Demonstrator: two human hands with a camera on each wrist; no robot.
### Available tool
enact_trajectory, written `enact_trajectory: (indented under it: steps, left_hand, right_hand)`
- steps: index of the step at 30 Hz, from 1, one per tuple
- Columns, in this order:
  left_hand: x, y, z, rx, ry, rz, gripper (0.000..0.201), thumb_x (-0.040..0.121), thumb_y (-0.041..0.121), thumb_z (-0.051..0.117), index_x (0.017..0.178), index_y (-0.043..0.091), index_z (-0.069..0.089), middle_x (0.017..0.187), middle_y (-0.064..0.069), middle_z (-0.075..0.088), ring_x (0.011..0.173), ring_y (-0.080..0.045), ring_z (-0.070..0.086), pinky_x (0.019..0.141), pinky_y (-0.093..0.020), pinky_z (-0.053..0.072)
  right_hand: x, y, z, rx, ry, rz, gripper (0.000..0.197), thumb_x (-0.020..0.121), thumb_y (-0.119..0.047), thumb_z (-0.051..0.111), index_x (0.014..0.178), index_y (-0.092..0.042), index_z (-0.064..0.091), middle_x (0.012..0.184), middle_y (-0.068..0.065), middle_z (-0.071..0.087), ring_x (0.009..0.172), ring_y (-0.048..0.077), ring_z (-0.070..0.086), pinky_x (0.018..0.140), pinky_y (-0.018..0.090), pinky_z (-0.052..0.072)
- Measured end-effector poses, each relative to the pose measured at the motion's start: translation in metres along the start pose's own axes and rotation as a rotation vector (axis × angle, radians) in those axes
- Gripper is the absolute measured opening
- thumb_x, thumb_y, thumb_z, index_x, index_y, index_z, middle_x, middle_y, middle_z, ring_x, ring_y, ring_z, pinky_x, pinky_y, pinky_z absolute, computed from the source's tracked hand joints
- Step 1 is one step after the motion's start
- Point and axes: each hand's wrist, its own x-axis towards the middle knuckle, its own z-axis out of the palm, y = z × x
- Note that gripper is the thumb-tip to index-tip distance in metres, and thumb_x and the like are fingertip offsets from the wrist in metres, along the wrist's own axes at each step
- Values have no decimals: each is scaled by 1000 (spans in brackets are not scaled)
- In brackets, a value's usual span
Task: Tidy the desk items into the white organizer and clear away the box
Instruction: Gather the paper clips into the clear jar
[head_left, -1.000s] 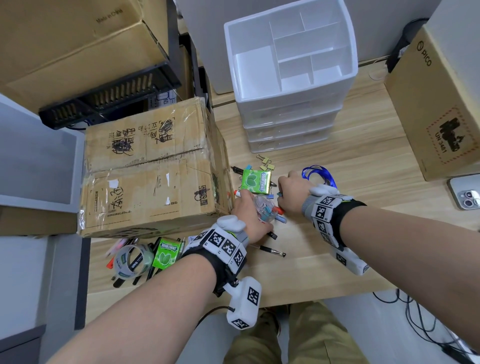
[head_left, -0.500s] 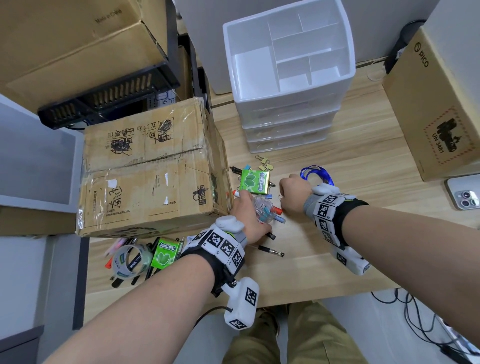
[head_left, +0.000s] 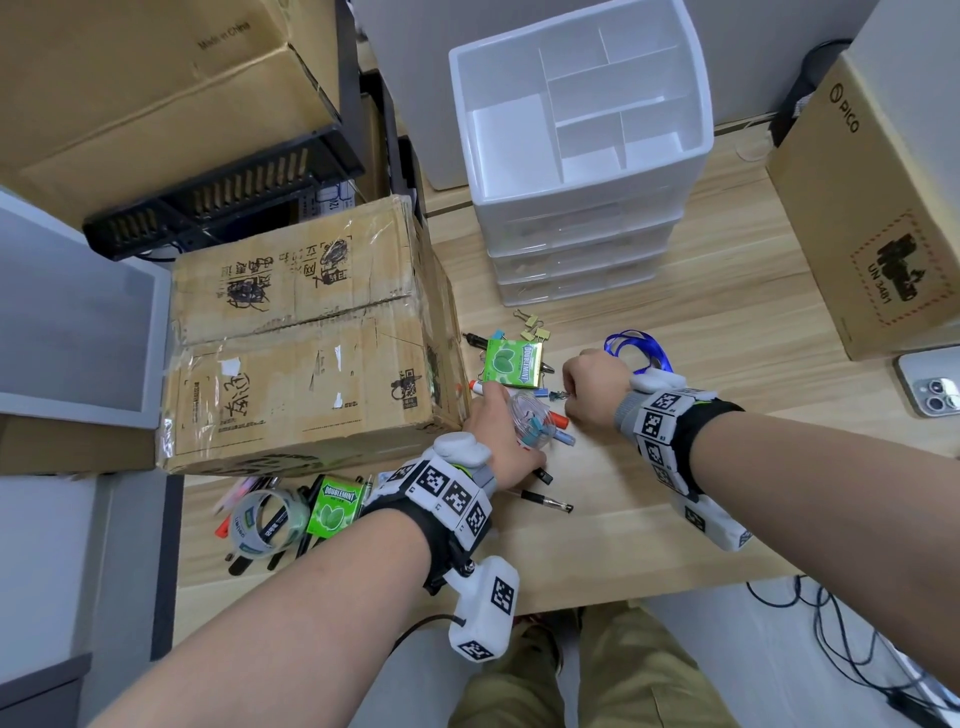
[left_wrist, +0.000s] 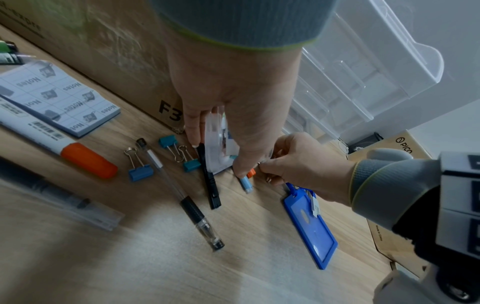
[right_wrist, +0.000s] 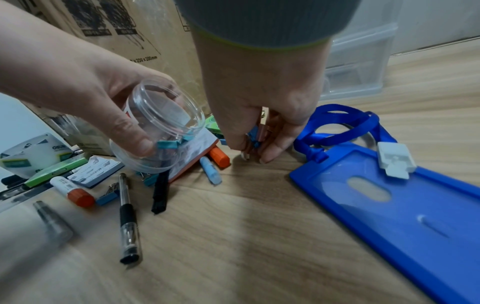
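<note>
My left hand (head_left: 498, 431) grips a clear plastic jar (head_left: 532, 421) tilted over the desk, with a few teal binder clips inside (right_wrist: 166, 144). Just right of it my right hand (head_left: 592, 387) pinches small binder clips (right_wrist: 255, 133) at the desk surface, fingertips down. More clips (left_wrist: 139, 168), a black pen (left_wrist: 182, 195) and an orange-capped marker (left_wrist: 88, 160) lie loose around the jar. The white organizer (head_left: 571, 208) stands behind, its top compartments bare. The taped cardboard box (head_left: 306, 353) sits left of my hands.
A blue badge holder (right_wrist: 389, 205) with lanyard (head_left: 636, 348) lies under my right wrist. Green gum packs (head_left: 511, 361) (head_left: 335, 504), a tape roll (head_left: 267, 517), gold clips (head_left: 532, 325) and a notepad (left_wrist: 57, 94) lie about. A PICO carton (head_left: 883, 223) and phone (head_left: 935, 382) sit right.
Both hands stay almost where they were. The right hand has shifted slightly right beside the jar, and its fingers have drawn together on the clips.
</note>
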Motion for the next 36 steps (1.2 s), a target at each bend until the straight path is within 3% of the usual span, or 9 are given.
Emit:
enact_trajectory:
  steps: [3,7,14,20,22,24,27,32,36]
  left_hand:
    - [0,-1,0,-5,-3,3,79,59,35,88,113,17,34,108,-3,48,92,-20,56,77,-37,55]
    - [0,0,0,-1,-7,-2,78,59,35,88,112,18,32,108,-4,49,93,-21,57,78,-38,55]
    - [-1,5,-2,-11,-13,-17,78,61,31,86,114,14,32,108,-5,49,93,-22,58,80,-41,56]
    - [-2,4,-2,-50,-24,1,68,64,29,83,108,15,32,104,-7,52,90,-25,60,75,-43,55]
    - [-2,2,-2,-67,-14,17,62,70,25,79,110,12,33,103,-7,52,89,-24,60,68,-37,52]
    - [-3,0,-3,-67,-28,19,70,69,26,83,115,8,33,103,-6,50,86,-20,57,61,-28,44]
    - [-5,-3,-3,-73,-44,19,90,65,30,85,130,2,28,104,-5,50,84,-17,54,60,-24,39]
    - [-10,-1,1,-98,-72,0,89,65,27,86,128,4,29,105,-6,50,85,-17,53,56,-21,36]
    - [-12,-6,1,-131,-103,-11,69,65,20,85,109,11,33,105,-9,55,76,-13,50,56,-23,39]
  right_hand:
    - [-4,2,-1,96,16,-13,6,74,-11,63,73,-16,59,87,4,60,81,24,61,53,25,39]
    - [-11,6,-12,300,-10,-63,4,72,-12,68,74,-9,67,74,0,65,71,18,58,61,27,47]
    - [-26,1,-40,437,-84,-143,7,73,-13,75,78,-11,70,70,-6,61,61,9,54,46,6,36]
    - [-33,-20,-44,477,-270,-237,10,75,-11,74,85,-15,73,68,-11,62,52,-3,53,55,11,45]
    - [-32,-23,-42,582,-342,-193,15,77,-9,73,91,-14,75,75,-2,70,61,3,62,64,17,54]
    - [-32,-26,-41,717,-413,-123,19,82,-4,68,99,-9,74,86,13,74,72,20,69,74,31,60]
    - [-34,-26,-44,911,-461,-14,22,90,5,53,100,-2,71,93,18,73,81,35,72,70,32,62]
    - [-32,-22,-41,1060,-551,61,39,83,17,36,98,3,69,103,26,72,90,37,73,69,31,63]
    - [-31,-26,-37,1099,-640,86,36,84,15,39,101,2,68,98,27,71,65,24,69,47,25,50]
